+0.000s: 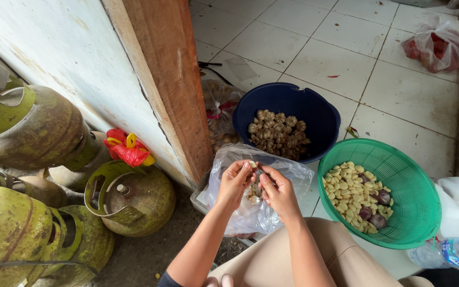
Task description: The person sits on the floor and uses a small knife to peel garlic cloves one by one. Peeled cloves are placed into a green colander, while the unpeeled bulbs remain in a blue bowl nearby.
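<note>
Head view, left to right: green gas cylinders crowd the left side by the white wall, one capped with a red plastic bundle; a wooden post stands beside them. At near centre the left hand and right hand meet over a clear plastic bag; both are closed in a pinch on a small garlic clove, thumbs and fingertips touching it, so it sits between the two hands just above the bag. Peeling here looks best done with thumbnails working at the clove's tip, kept low over the bag so skins drop in. Just beyond lies a dark blue basin of unpeeled garlic; to the right a green basket holds peeled cloves and a few shallots; a water bottle lies near right.
</note>
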